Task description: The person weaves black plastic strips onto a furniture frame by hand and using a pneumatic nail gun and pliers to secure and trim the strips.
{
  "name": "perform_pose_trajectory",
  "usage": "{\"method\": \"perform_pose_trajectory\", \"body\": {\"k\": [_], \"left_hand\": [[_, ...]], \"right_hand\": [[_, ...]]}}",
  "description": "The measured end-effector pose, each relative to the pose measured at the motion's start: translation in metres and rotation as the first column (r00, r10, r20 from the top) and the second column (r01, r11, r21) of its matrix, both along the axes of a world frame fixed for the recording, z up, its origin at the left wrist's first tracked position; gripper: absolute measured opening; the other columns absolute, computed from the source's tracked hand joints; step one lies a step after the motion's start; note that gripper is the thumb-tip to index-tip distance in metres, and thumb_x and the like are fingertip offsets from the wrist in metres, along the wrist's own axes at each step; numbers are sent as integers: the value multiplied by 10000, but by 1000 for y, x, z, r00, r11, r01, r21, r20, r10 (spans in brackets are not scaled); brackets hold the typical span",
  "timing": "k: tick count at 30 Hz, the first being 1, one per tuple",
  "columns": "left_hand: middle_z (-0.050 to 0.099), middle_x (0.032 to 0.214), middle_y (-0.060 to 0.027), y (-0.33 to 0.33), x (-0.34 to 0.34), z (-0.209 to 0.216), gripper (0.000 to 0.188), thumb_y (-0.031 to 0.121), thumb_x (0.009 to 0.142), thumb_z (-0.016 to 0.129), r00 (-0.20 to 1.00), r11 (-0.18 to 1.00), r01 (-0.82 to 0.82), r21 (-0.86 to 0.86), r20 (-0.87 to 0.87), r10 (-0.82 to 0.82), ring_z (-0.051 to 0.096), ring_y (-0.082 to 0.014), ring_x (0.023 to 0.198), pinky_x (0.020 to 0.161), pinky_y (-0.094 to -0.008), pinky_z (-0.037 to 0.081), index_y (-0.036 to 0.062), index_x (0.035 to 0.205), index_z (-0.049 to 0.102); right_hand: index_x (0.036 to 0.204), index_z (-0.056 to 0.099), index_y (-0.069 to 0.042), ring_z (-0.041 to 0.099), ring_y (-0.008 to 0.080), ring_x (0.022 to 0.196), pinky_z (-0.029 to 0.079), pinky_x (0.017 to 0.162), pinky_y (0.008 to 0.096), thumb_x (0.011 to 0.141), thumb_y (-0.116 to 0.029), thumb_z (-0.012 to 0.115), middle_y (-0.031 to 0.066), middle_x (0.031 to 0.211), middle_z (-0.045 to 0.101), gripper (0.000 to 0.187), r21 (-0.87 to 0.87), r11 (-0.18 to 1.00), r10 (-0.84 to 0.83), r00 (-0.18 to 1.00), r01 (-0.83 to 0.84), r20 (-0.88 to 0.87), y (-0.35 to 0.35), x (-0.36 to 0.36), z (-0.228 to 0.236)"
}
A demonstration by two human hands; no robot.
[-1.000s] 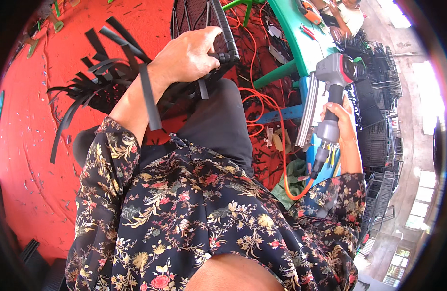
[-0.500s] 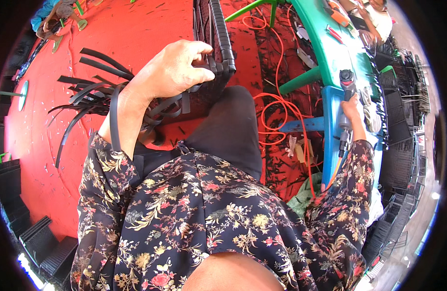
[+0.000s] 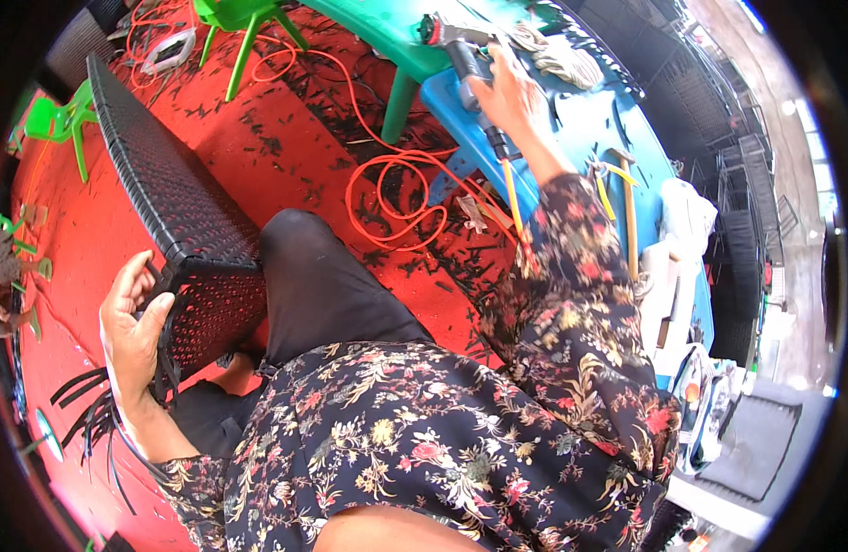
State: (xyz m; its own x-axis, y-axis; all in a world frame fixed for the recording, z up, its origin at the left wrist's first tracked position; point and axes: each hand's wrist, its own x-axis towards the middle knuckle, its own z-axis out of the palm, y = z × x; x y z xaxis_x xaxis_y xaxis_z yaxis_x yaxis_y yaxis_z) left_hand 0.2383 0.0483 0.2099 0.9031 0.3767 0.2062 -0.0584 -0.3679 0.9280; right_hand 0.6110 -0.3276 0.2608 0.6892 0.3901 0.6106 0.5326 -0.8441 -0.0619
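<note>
Black woven-strip panelled piece [image 3: 166, 179]: placed at left, tilted, beside black-trousered knee [image 3: 299, 248]; near corner held by left hand [image 3: 134, 336], grip clamped on it. Grey-and-black tube-handled tool [image 3: 465, 69], fed by orange hose [image 3: 512, 195]: touched by right hand [image 3: 516, 101] at far end of blue plastic desk [image 3: 585, 120]; whether grip is closed cannot be told. Step judged in hand: piece steadied, tool apart from it. Next move judged to call for corner held firm, hose left slack.
</note>
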Motion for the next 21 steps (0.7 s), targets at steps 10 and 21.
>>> {"method": "perform_pose_trajectory", "body": {"k": [10, 21], "left_hand": [[585, 1113, -90, 10, 0, 8, 549, 44, 840, 609, 997, 999, 31, 15, -65, -30, 559, -149, 1028, 943, -273, 410, -85, 1341, 425], [614, 865, -93, 5, 4, 5, 473, 115, 752, 718, 995, 955, -101, 280, 45, 91, 573, -154, 785, 767, -291, 476, 60, 1205, 593]], "right_hand": [[1310, 506, -56, 528, 342, 1201, 433, 995, 409, 712, -456, 738, 198, 1282, 558, 756, -246, 840, -530, 827, 483, -188, -242, -32, -17], [1273, 550, -56, 599, 351, 1074, 463, 916, 421, 767, -423, 676, 201, 1188, 615, 638, -577, 785, -534, 716, 224, -450, -308, -6, -41]]}}
